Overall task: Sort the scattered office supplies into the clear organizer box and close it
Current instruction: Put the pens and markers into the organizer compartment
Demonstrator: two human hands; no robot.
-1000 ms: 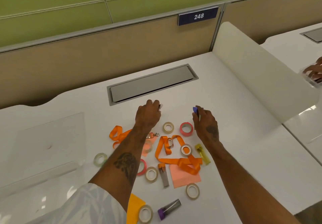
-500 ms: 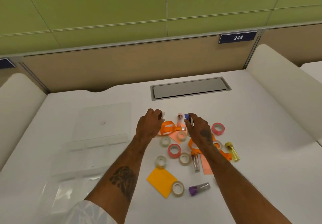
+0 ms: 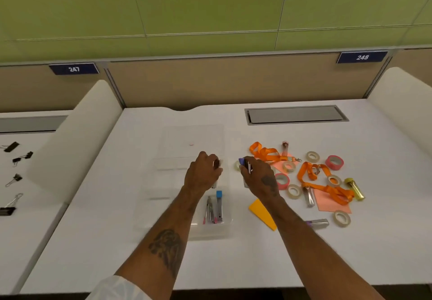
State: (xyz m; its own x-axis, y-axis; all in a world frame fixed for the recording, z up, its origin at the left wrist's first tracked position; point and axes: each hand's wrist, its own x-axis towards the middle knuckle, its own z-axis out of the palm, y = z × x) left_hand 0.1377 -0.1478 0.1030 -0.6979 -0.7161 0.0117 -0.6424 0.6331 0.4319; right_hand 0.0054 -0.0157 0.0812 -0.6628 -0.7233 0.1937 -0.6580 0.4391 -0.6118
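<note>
The left hand (image 3: 203, 175) is hovering over the clear box (image 3: 187, 197), fingers curled around a small pale item too hidden to name. The right hand (image 3: 257, 176) is gripping a small tube with a purple cap (image 3: 241, 161) just right of the box. The box is lying open on the white counter (image 3: 93, 229), with a few tubes (image 3: 215, 208) sitting in its near compartment. Orange lanyards (image 3: 322, 183), tape rolls (image 3: 334, 162) and sticky notes (image 3: 263, 214) are lying scattered to the right.

Two bare forearms, a dark tattoo on each near the left hand (image 3: 202, 174) and right hand (image 3: 259, 178), white sleeve at left elbow.
</note>
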